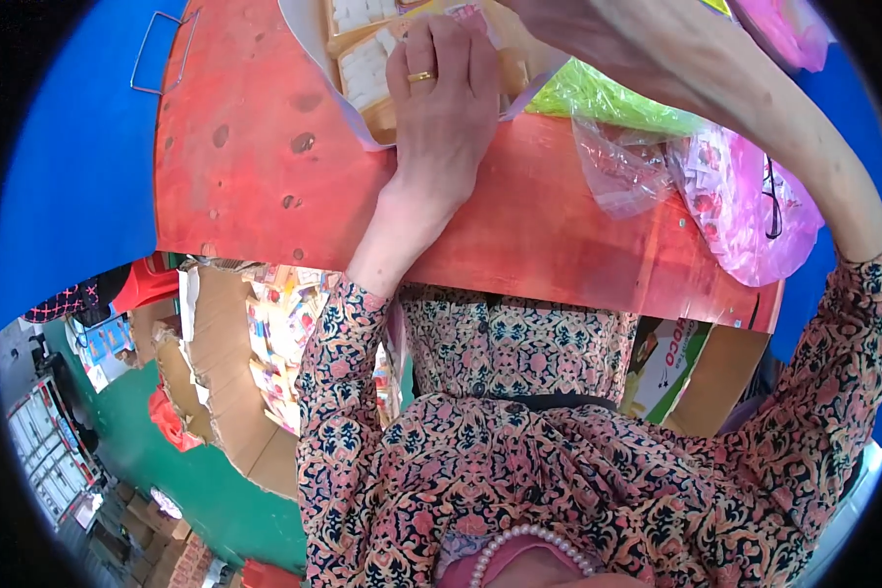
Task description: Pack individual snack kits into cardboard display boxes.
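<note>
At the top of the view, a pale-walled container (309, 29) stands on a red table (255, 167). Inside it lie orange-yellow trays or packs with rows of small white pieces (367, 73). My left hand (446, 93), a gold ring on one finger, reaches into this container. Its fingers are bent downward and close together, and their tips are hidden against the contents. A bit of pink printed wrapping shows beside them. My right hand (544, 15) is at the top edge, above the container's right side; its fingers are out of view.
Right of the container lie a green plastic bag (608, 98) and a pink clear bag (745, 206) of small packets. Below the table's edge, a torn cardboard box (230, 363) holds many printed packets (282, 328). Another carton (671, 367) stands at the right. A metal handle (162, 54) sits far left.
</note>
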Motion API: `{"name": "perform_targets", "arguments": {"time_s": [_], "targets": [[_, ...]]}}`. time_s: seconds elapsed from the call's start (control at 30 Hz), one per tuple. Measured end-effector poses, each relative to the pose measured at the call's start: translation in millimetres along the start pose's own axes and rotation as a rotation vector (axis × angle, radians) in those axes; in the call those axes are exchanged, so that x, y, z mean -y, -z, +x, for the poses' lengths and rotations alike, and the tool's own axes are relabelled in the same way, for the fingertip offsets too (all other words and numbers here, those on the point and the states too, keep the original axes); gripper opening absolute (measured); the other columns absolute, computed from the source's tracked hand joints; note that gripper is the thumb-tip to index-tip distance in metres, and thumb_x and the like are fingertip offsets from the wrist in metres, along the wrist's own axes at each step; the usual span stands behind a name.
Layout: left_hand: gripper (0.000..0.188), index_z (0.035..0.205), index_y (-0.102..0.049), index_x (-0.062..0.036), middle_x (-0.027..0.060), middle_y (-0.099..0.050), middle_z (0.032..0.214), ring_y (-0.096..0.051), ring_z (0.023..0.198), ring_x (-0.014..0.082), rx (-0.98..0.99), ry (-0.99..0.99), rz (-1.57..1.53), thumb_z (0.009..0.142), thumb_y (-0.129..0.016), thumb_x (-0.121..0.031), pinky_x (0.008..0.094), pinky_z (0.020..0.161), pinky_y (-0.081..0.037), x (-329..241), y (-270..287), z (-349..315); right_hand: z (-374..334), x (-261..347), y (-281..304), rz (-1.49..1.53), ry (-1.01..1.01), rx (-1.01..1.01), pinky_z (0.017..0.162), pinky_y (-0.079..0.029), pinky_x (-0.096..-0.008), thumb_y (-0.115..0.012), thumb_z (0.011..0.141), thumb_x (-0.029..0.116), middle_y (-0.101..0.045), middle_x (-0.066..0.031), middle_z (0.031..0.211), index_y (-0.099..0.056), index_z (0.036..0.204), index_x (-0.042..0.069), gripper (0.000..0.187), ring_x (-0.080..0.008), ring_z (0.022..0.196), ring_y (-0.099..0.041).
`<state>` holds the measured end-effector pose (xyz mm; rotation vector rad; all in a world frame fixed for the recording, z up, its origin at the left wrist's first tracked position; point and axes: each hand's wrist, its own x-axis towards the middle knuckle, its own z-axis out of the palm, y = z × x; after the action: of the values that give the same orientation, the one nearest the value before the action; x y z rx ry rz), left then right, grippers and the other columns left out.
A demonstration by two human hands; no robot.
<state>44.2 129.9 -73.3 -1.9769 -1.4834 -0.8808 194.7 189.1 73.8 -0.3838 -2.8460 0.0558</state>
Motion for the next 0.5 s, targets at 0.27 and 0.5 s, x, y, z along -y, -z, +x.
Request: {"name": "perform_targets", "arguments": {"time_s": [0.27, 0.5], "targets": [[0.036, 0.103, -0.051, 0.0022, 0.0185, -0.048, 0.109, -0.047, 0.105, 0.0322, 0.133, -0.144, 0.061, 0.070, -0.058, -0.010, 0.0420, 0.088, -0.040, -18.1, -1.2, 13.9, -26.1, -13.7, -21.4, 0.238, -0.241, -0.157, 0.070, -0.045, -0.0390, -0.053, 0.079, 0.001, -0.056, -0.0186, 0.087, -0.058, 0.090, -0.004, 0.013, -0.0335, 0.082, -0.056], [0.038, 0.104, -0.051, 0.0009, 0.0188, -0.048, 0.109, -0.047, 0.105, 0.0328, 0.221, -0.175, 0.090, 0.070, -0.060, -0.012, 0.0431, 0.088, -0.041, -18.7, 6.0, 17.9, -24.9, -13.7, -13.9, 0.221, -0.342, -0.211, 0.072, -0.045, -0.0384, -0.054, 0.078, 0.000, -0.057, -0.0173, 0.087, -0.059, 0.088, -0.004, 0.012, -0.0330, 0.084, -0.056]]}}
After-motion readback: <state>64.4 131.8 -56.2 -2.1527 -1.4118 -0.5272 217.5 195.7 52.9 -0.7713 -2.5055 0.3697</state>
